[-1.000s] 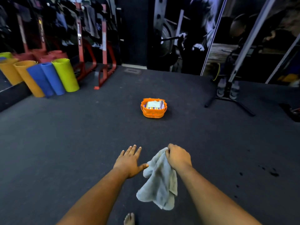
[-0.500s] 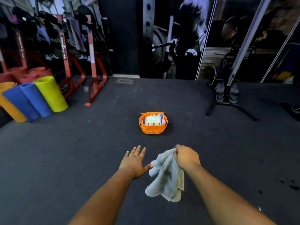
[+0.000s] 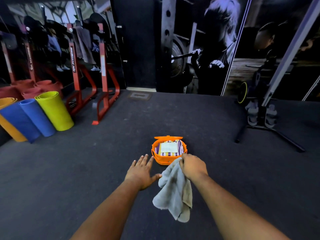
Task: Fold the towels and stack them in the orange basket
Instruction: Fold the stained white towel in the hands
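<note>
On the dark gym floor (image 3: 52, 170), rolled exercise mats (image 3: 39, 116) in orange, blue and yellow-green lean at the far left, with a red steel rack (image 3: 103, 87) standing just beyond them against a mirrored wall. Nearer the middle, my left hand (image 3: 142, 172) reaches forward with its fingers (image 3: 144, 159) straight and spread, palm down, holding nothing; its thumb points toward the grey towel (image 3: 174, 193) and lies just beside the cloth's upper edge. That towel hangs unfolded and crumpled from my right hand (image 3: 192, 166), whose fingers are curled tight around a bunched corner at the top while the rest of the fabric drapes down between my two forearms. Directly ahead of both hands sits the orange basket (image 3: 168, 160) on the floor, its near rim just past my right knuckles, with a folded pale towel (image 3: 168, 147) lying on top of a purple-and-yellow striped one (image 3: 170, 154) inside it. To the far right, a black stand (image 3: 263, 125) with splayed legs rests on the floor before a wall mural (image 3: 216, 45) of a weightlifter.
</note>
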Tool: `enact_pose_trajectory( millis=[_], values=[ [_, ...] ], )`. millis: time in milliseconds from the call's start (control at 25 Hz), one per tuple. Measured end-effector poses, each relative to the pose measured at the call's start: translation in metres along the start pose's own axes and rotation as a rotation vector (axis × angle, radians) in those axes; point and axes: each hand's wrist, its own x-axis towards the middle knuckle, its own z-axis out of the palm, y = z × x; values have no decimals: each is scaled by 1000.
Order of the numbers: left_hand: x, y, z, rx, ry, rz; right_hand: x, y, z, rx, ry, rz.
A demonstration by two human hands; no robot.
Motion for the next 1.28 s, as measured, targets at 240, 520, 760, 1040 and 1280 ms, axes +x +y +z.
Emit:
enact_pose_trajectory(
  millis=[240,520,760,1040,1280],
  values=[
    [108,-21,-29,-47,18,12,117,6,0,-27,8,-12],
    [257,-64,-60,-7,-5,114,236,12,1,177,24,-17],
    [342,-67,-92,-181,-47,220,294,8,-24,614,79,-216],
    [373,-68,-115,-468,91,161,341,4,-62,870,184,-153],
    [387,-84,-144,-949,153,126,350,56,-48,217,208,100]
  ],
)
